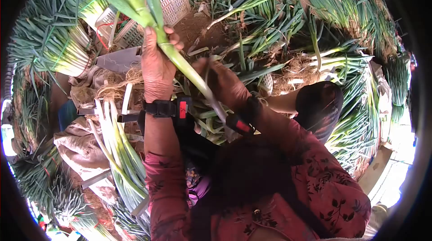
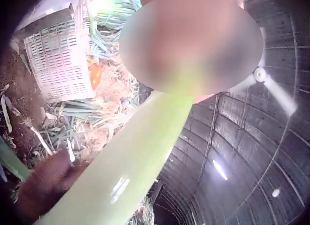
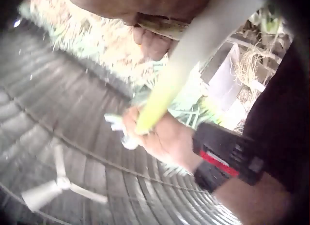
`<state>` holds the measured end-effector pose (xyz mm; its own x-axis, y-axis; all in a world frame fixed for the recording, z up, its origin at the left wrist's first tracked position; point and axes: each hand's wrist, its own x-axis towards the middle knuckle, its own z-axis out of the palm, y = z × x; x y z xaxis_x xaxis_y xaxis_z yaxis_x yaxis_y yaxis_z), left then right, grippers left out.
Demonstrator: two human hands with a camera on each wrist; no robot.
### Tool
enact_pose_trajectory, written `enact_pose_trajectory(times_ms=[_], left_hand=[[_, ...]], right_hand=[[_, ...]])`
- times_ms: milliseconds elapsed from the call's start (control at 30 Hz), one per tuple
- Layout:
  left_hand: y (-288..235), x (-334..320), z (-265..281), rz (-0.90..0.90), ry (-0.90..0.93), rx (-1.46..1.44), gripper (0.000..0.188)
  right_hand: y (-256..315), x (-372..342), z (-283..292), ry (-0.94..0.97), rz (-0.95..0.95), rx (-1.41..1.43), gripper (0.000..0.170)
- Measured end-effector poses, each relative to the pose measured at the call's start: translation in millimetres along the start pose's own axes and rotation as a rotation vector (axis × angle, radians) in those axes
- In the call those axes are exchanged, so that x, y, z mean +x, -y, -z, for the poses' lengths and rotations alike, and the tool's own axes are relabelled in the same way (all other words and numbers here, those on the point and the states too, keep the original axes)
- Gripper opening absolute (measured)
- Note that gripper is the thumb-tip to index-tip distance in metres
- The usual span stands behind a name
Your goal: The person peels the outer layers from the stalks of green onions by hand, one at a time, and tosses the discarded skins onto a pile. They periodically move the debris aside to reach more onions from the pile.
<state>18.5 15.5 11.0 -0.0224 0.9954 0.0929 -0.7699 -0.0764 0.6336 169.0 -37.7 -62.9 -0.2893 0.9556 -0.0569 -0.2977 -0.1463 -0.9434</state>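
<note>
My left hand [image 1: 158, 63] grips a thick scallion [image 1: 186, 70] just under its green leaves, the stalk slanting down to the right in the head view. My right hand [image 1: 225, 81] is beside the pale lower part of the stalk. In the right wrist view its curled fingers [image 3: 152, 43] pinch a thin brownish-green strip [image 3: 162, 25] beside the stalk. The left wrist view shows the stalk large [image 2: 126, 162], the left hand blurred at the top and the right hand [image 2: 48, 186] at lower left.
Several loose scallions [image 1: 119, 146] with roots lie at left, near a crumpled beige sack [image 1: 83, 146]. Tied scallion bundles [image 1: 74, 52] stand at far left. A white plastic crate [image 1: 175, 0] holds something orange. Loose leaves [image 1: 270, 25] litter the ground, with more scallions [image 1: 355, 119] at right.
</note>
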Motion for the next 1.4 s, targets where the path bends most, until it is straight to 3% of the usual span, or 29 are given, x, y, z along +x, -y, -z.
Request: enact_pose_trajectory(times_ms=[33,67,100,133,200,233,300,333,400,500,567,733,800,833,867,933,967,1000,1067,1100,1267,1333,1400], left_hand=[[-6.3,6.2,9.9,0.032,0.128,-0.091,0.029],[-7.1,7.8,18.9,0.031,0.124,-0.092,0.029],[-9.8,7.8,18.8,0.000,0.122,-0.098,0.029],[-13.1,8.1,20.3,-0.029,0.124,-0.101,0.028],[-19.1,10.9,25.2,-0.028,0.168,-0.101,0.028],[-19.0,9.5,23.3,-0.046,0.134,-0.031,0.029],[-15.2,8.5,26.8,-0.025,0.113,0.067,0.032],[-11.5,6.6,25.7,-0.003,0.087,0.084,0.035],[-5.3,6.7,18.4,0.000,0.117,0.068,0.036],[1.0,4.3,10.7,0.004,0.082,0.123,0.037],[4.1,6.6,9.4,0.009,0.105,0.135,0.038],[3.2,6.8,8.8,0.008,0.133,0.147,0.041],[-1.9,6.2,11.1,0.005,0.131,0.124,0.043],[-2.9,6.3,13.5,0.005,0.127,0.119,0.043],[-4.4,7.3,15.5,0.001,0.143,0.093,0.043],[-3.3,7.0,16.8,0.005,0.163,0.071,0.044],[-3.1,6.3,16.6,-0.008,0.148,0.107,0.045],[-3.8,5.5,16.1,-0.025,0.131,0.144,0.046],[-2.9,1.2,9.6,-0.008,0.132,0.140,0.046],[-2.6,0.2,7.4,0.006,0.133,0.133,0.046],[-3.7,1.7,12.1,-0.031,0.117,0.148,0.047],[-6.5,1.8,13.8,-0.017,0.066,0.123,0.047],[-8.8,2.3,15.8,-0.015,0.079,0.110,0.047]], right_hand=[[-10.3,3.0,7.1,-0.052,-0.130,0.560,0.028],[-23.5,4.6,15.7,-0.105,-0.260,1.118,0.028],[-46.2,-4.5,41.0,0.211,-0.180,1.092,0.024],[-45.4,-13.8,50.1,0.209,-0.180,1.096,0.024],[-41.5,-24.5,64.0,0.297,-0.537,-0.726,0.027],[-46.4,-24.4,76.2,0.299,-0.536,-0.728,0.027],[-62.2,-16.7,95.8,0.442,-0.333,-1.251,0.030],[-51.5,-9.5,91.8,0.445,-0.333,-1.250,0.030],[-20.3,10.9,77.9,0.052,0.531,-1.071,0.038],[50.1,29.7,20.6,-0.032,0.425,-0.949,0.042],[59.7,47.1,3.0,-0.023,0.938,-0.857,0.033],[59.4,52.2,5.8,0.054,0.824,-0.936,0.021],[58.9,32.1,11.9,0.111,0.823,-0.702,0.014],[49.4,23.6,13.5,0.053,0.517,-0.286,0.008],[48.6,23.9,17.1,0.050,0.513,-0.289,0.008],[54.2,27.9,20.9,-0.039,0.078,0.683,0.005],[55.7,32.2,17.6,0.030,0.171,0.428,0.010],[55.1,38.7,11.7,0.032,0.174,0.430,0.010],[51.5,51.5,-3.9,0.090,0.386,-0.501,0.014],[48.9,56.5,-12.6,0.044,0.654,-0.584,0.020],[47.2,36.6,-11.4,0.059,0.769,-0.787,0.023],[48.7,25.4,-7.7,0.083,0.950,-0.783,0.023],[53.2,19.3,-7.3,0.014,0.848,-0.643,0.023]])
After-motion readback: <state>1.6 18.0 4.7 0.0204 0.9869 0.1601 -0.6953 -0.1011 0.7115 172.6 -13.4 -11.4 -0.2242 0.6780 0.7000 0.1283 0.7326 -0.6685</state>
